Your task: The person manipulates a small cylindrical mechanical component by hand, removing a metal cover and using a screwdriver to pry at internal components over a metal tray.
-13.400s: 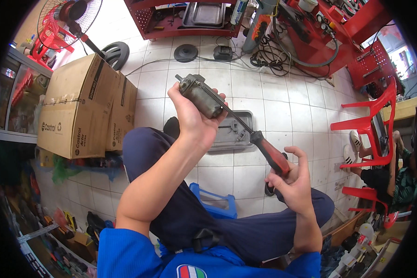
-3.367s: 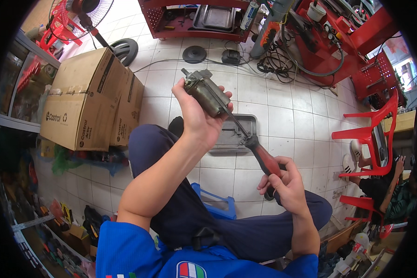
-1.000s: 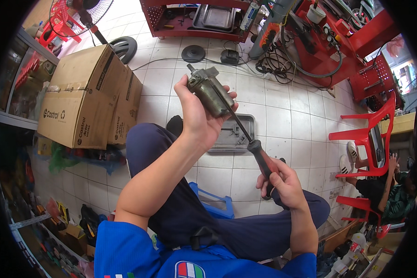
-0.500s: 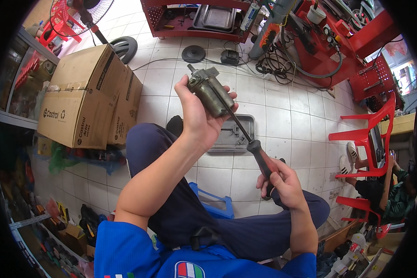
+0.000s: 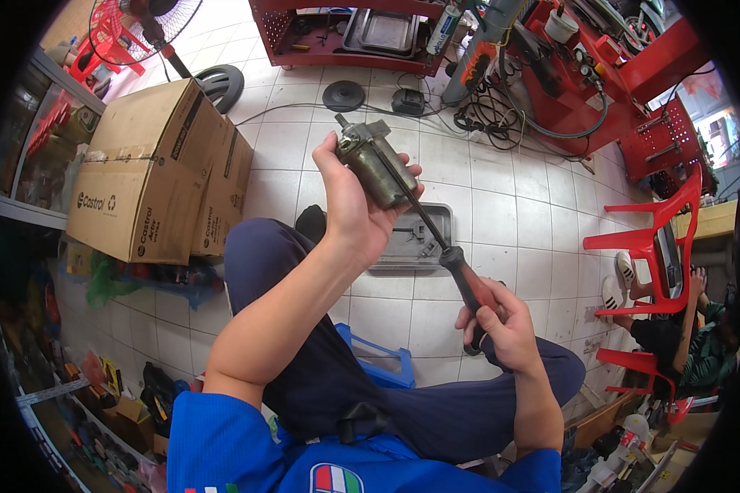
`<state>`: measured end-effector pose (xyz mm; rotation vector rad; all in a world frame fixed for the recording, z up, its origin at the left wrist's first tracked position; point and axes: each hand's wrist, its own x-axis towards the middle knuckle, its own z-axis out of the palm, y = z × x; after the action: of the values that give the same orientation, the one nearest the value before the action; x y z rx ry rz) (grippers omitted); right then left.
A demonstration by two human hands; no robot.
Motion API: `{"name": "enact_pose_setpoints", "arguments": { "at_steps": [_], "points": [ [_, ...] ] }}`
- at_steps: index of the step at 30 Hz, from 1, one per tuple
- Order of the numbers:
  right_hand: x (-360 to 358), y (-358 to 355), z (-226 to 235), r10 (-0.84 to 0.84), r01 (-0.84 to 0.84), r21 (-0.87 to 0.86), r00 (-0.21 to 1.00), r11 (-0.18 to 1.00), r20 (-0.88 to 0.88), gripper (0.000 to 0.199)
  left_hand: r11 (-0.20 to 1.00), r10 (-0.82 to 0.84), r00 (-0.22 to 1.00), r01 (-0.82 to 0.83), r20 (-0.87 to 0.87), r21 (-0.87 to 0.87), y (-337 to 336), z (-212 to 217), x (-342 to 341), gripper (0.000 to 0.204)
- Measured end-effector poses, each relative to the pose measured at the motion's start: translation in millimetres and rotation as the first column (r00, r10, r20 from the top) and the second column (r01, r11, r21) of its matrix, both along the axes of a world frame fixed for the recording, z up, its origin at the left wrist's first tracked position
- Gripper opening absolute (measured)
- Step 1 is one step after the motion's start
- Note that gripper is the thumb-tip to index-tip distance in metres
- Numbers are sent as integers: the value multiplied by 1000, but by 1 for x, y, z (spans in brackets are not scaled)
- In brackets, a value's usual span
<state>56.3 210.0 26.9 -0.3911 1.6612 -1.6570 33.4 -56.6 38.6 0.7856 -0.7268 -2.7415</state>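
My left hand (image 5: 355,205) is wrapped round a worn, grey-green metal starter motor (image 5: 376,168), thumb on its left side and fingertips showing past its right side. The motor is tilted, its shaft end pointing up and to the left. In my right hand (image 5: 506,326) is a screwdriver (image 5: 467,279) with a red and black handle, gripped near the butt end. Its long dark shaft runs up and left along the motor's side. Where exactly the tip meets the motor is hard to make out.
A grey metal tray (image 5: 423,238) with small parts lies on the tiled floor below my hands. Cardboard boxes (image 5: 144,177) stand at left, a blue plastic stool (image 5: 378,357) between my legs. Red chairs (image 5: 654,246) and a seated person (image 5: 699,329) are at right. Cables (image 5: 493,115) lie behind.
Almost nothing differs. My hands, the starter motor and the screwdriver have shifted very slightly, with the same grips. The seated person's hands have moved a little.
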Motion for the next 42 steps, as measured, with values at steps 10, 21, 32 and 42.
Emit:
{"name": "enact_pose_setpoints", "arguments": {
  "at_steps": [10, 21, 32, 42],
  "points": [
    [6, -1, -4, -3, 6, -17, 991, 1000, 135, 45, 999, -29, 1000, 29, -11, -32, 1, -9, -1, 76],
    [-7, 8, -11, 12, 11, -119, 983, 993, 185, 45, 987, 153, 977, -159, -148, -31, -24, 4, -1, 69],
    [-41, -20, -198, 17, -244, 674, 946, 698, 325, 55, 994, 37, 968, -10, -247, 112, -61, -1, 23, 63],
    [-39, -35, -406, -19, 132, 676, 985, 725, -172, 51, 993, -32, 995, 42, -90, 113, -58, -4, 29, 63]
  ]
}}
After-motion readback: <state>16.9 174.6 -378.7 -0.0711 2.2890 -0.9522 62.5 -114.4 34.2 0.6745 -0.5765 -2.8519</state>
